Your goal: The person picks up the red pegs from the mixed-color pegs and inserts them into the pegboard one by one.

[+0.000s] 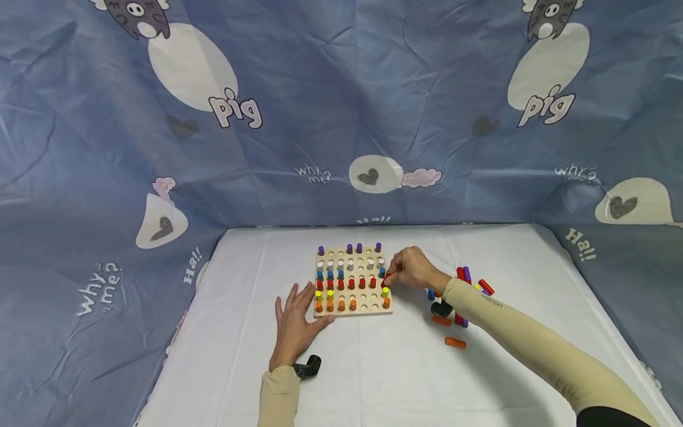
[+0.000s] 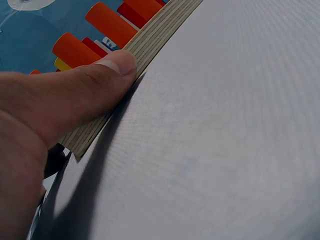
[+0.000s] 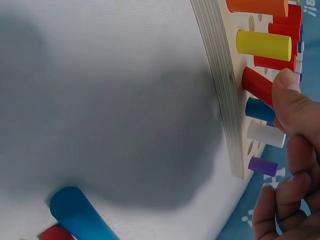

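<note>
Right hand (image 1: pixel 413 268), grip pinching tilted red cylindrical peg (image 3: pixel 257 85) at right edge of pale wooden pegboard (image 1: pixel 368 290); left hand (image 1: pixel 293 326), grip spread, thumb touching near edge!

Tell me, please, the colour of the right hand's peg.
The peg is red, clearest in the right wrist view.

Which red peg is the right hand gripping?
The rightmost red peg on the pegboard, between a yellow peg and a blue peg; the only tilted one in its row.

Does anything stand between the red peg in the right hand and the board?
Nothing visible does: the red peg, tilted in the right hand, meets the board between a yellow peg and a blue peg.
</note>
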The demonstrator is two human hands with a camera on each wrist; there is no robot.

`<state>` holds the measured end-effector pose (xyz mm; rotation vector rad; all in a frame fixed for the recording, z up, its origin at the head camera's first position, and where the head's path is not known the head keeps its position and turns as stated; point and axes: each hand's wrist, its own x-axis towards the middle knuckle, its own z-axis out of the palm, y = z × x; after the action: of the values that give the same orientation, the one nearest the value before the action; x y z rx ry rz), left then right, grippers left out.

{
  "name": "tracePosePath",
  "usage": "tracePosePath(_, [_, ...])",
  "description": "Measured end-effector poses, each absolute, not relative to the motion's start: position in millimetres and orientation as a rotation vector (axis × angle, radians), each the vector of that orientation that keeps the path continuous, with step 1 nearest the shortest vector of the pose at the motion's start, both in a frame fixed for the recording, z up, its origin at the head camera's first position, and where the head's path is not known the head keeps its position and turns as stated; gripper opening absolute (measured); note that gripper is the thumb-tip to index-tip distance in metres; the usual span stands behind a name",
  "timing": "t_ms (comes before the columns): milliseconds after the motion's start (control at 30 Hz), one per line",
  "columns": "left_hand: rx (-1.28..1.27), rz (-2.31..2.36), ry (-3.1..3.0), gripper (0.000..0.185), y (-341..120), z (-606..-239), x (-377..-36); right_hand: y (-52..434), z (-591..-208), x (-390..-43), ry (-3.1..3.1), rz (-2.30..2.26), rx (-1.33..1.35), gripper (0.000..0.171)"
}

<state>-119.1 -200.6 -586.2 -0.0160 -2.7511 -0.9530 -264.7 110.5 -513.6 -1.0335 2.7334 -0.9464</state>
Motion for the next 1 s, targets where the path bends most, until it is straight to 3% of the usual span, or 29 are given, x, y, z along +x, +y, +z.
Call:
tracePosePath(467, [-0.015, -0.958, -2.746, 0.087, -201, -587, -119, 99, -516, -257, 2.806, -0.716, -1.295, 0.013])
tracePosePath(1000, [-0.014, -0.944, -2.750, 0.088, -201, -589, -119, 103, -514, -258, 2.805, -0.635, -1.308, 0.011])
